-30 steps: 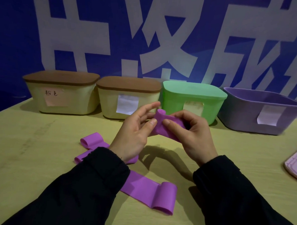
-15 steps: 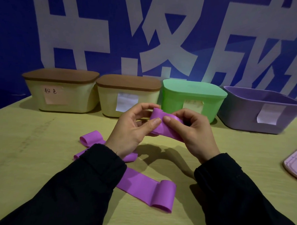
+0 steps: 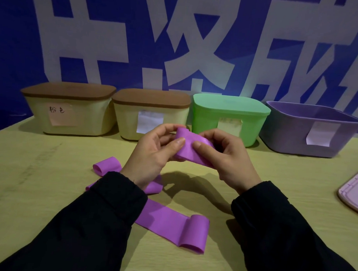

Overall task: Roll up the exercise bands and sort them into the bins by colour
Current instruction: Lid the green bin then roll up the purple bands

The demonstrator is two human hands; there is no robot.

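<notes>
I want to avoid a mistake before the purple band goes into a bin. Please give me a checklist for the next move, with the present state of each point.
1. Both hands hold the purple rubber band: ok, left hand and right hand pinch it above the table.
2. Band fully rolled: not ok, it looks only partly rolled.
3. Matching bin open: ok, the purple plastic bin at the right has no lid.
4. Other bins open: not ok, the green lidded bin and two cream bins with brown lids are closed.
5. Purple bin's white label: cannot tell, unreadable.
6. Other bands done: not ok, purple bands on the table lie loose.
</notes>
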